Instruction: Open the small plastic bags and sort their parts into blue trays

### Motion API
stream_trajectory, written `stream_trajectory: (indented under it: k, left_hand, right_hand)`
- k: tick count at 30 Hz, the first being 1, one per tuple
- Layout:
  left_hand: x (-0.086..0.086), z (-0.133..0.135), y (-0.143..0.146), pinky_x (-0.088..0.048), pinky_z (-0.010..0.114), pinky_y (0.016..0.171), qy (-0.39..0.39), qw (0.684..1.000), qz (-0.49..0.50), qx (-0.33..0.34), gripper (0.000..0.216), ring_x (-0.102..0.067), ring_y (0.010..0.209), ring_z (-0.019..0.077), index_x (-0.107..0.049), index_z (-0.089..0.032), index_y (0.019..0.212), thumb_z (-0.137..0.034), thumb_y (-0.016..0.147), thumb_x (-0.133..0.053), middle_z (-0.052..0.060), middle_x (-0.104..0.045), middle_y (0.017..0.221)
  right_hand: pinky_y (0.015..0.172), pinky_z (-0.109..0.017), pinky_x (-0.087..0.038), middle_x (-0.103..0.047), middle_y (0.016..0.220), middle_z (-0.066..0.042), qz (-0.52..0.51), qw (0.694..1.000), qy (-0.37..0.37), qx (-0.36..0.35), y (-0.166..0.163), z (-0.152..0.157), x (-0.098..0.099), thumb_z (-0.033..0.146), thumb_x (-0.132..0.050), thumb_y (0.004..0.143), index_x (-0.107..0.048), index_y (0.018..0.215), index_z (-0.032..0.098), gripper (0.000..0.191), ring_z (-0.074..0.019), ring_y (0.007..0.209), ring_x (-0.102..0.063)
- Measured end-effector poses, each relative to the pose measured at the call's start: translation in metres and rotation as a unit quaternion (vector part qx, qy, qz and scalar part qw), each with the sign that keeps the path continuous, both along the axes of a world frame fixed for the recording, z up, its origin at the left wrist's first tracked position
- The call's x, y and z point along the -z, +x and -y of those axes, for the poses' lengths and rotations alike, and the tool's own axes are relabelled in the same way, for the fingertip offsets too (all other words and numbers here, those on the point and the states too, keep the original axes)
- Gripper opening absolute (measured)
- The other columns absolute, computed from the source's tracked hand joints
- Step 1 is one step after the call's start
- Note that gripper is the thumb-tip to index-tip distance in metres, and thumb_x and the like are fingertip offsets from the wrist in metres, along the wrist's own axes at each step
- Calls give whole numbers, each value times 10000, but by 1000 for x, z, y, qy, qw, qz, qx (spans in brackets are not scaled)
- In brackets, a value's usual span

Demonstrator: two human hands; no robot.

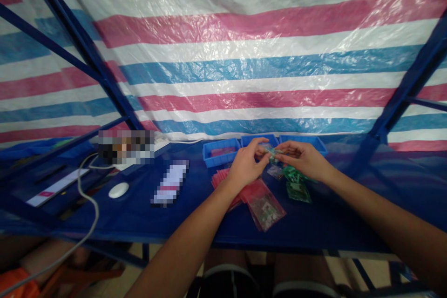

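Observation:
My left hand (246,164) and my right hand (303,160) meet above the blue table, fingers pinched on a small greenish clear plastic bag (272,154) between them. Under my left hand and wrist lie pink plastic bags (263,202), the front one with small parts inside. A clear little bag (274,171) rests just below my fingertips. Beside and under my right hand are green plastic bags (297,184), at least one with something inside. What the held bag contains is too small to make out.
Blue trays (220,152) line the back, the left one with something pink inside. A phone-like blurred object (171,182), a white oval object (118,189) and a white cable (92,205) are to the left. Blue frame posts (394,88) stand either side before a striped sheet (244,65).

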State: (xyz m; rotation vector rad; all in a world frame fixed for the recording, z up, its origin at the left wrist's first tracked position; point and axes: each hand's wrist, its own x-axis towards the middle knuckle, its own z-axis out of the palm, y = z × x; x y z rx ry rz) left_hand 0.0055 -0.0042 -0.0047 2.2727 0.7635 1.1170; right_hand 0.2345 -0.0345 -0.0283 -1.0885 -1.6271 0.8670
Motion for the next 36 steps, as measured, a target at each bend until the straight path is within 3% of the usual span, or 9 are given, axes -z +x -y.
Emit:
stream_trajectory:
  k: [4, 9, 12, 15, 17, 24, 28, 31, 36]
  left_hand:
    - [2, -1, -1, -580, 260, 745, -45, 998, 42, 23, 448, -742, 793, 156, -593, -198, 1366, -297, 951, -728, 26, -759, 940]
    - [0, 0, -2, -564, 266, 718, -51, 997, 52, 28, 411, -710, 755, 156, -597, -191, 1371, -371, 1008, -669, 20, -737, 869]
    - [-2, 2, -2, -608, 343, 862, 3, 999, 37, 19, 385, -736, 1007, 213, -654, -224, 1345, -411, 1008, -669, 93, -751, 1131]
    - [-2, 3, -2, -555, 447, 1097, 93, 996, 10, 14, 441, -616, 1346, 287, -715, -254, 1313, -418, 912, -797, 138, -596, 1487]
    - [-1, 3, -2, -498, 470, 1179, 133, 991, -9, 18, 414, -573, 1404, 292, -741, -256, 1284, -378, 896, -819, 133, -567, 1525]
    - [-4, 0, -3, -577, 372, 984, 110, 994, -12, -17, 203, -745, 1032, 214, -756, -210, 1161, -318, 1025, -650, 74, -793, 1115]
    - [-4, 1, -3, -589, 324, 879, 38, 999, 22, -7, 313, -759, 936, 195, -671, -212, 1292, -351, 1012, -673, 53, -802, 1053]
    - [-2, 2, -2, -594, 322, 835, 14, 1000, 15, 15, 461, -743, 868, 183, -553, -213, 1452, -367, 1027, -646, 36, -780, 984]
    - [-2, 4, -2, -553, 467, 1095, 102, 994, -2, 26, 559, -617, 1336, 294, -582, -258, 1472, -395, 955, -744, 142, -613, 1461]
  right_hand:
    - [658, -342, -561, -775, 909, -36, -70, 998, -11, -2, -7, 2, -2, 577, -882, 782, -733, 1057, 244, 457, -185, 694, -673]
    - [649, -322, -523, -727, 829, 15, -104, 994, 2, -17, -12, 4, -8, 535, -849, 844, -660, 1310, 273, 566, -165, 653, -643]
    - [629, -316, -507, -704, 784, 20, -128, 992, 1, -4, -13, 3, -7, 531, -836, 857, -715, 1237, 271, 476, -155, 621, -607]
    - [598, -300, -494, -711, 802, 6, -183, 982, -36, 18, -13, 2, -4, 513, -868, 822, -787, 1041, 253, 349, -137, 606, -587]
    - [596, -287, -502, -733, 869, -14, -222, 972, -76, 18, -13, 2, -4, 490, -910, 777, -804, 973, 242, 333, -137, 644, -612]
    - [597, -273, -502, -750, 887, -54, -195, 972, -123, -44, -14, 6, -6, 579, -827, 859, -796, 930, 210, 378, -158, 718, -656]
    - [526, -261, -405, -643, 716, 26, -147, 985, -83, -24, -12, 4, -2, 514, -878, 828, -786, 990, 226, 342, -107, 559, -503]
    - [553, -262, -429, -650, 753, 17, -156, 985, -76, -9, -10, 2, -1, 485, -898, 813, -790, 935, 213, 318, -104, 587, -509]
    - [620, -269, -522, -735, 895, -15, -230, 968, -99, -5, -9, 4, -6, 468, -944, 753, -782, 999, 237, 375, -144, 708, -639]
